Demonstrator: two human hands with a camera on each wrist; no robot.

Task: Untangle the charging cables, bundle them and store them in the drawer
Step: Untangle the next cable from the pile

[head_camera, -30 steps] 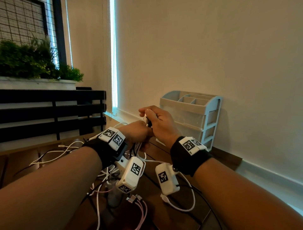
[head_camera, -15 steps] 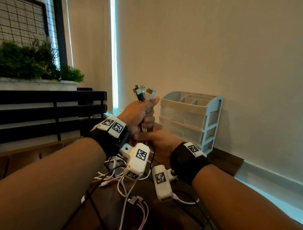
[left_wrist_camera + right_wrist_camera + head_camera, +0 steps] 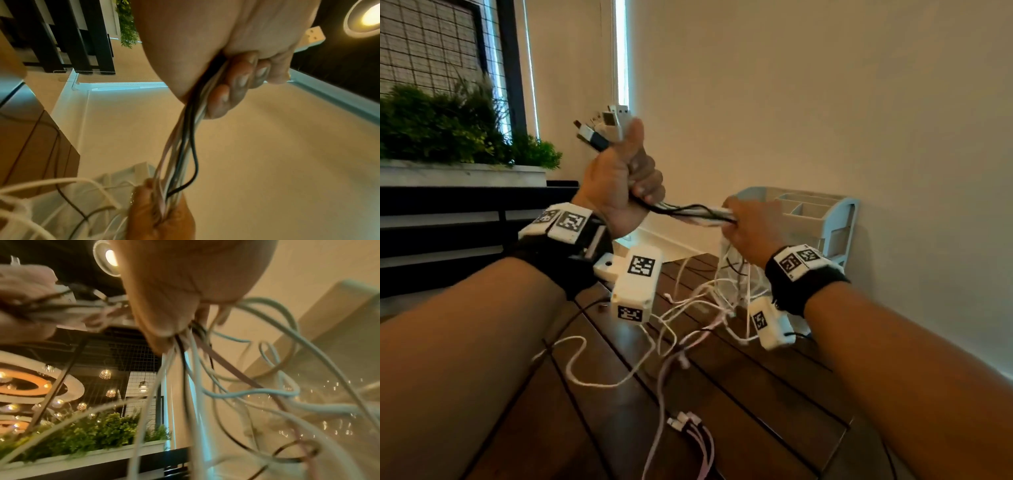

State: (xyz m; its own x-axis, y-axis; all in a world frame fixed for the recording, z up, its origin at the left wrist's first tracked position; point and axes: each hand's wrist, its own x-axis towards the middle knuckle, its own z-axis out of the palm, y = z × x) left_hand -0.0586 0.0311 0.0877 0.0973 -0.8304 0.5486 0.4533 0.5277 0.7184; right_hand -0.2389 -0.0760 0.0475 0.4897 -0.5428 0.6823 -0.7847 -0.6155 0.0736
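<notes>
Left hand (image 3: 619,185) is raised in a fist, fingers (image 3: 236,84) curled tight round a bunch of white, black and pink charging cables (image 3: 688,210). The USB plugs (image 3: 602,128), white and black with metal tips, stand out above the thumb. Right hand (image 3: 748,228) is lower, directly in front of the pale blue-grey plastic drawer unit (image 3: 839,219), and is closed round the same bunch further along. The two hands are apart, with a short, near-straight run of cable stretched between them.

Below the right hand the cables fan out in loose loops (image 3: 257,386) and hang toward the dark brown slatted wooden table (image 3: 756,394). The slack lies tangled on the table in front of the drawer unit; a group of pink cable ends with small white connectors (image 3: 685,421) rests on the near side of the table from it.

The drawer unit stands against the cream wall (image 3: 825,102) at the far edge of the table; its top tray is divided into compartments. Whether its drawers are open cannot be determined. A white planter of green foliage (image 3: 448,137) sits well to the left of the drawer unit, above black rails.
</notes>
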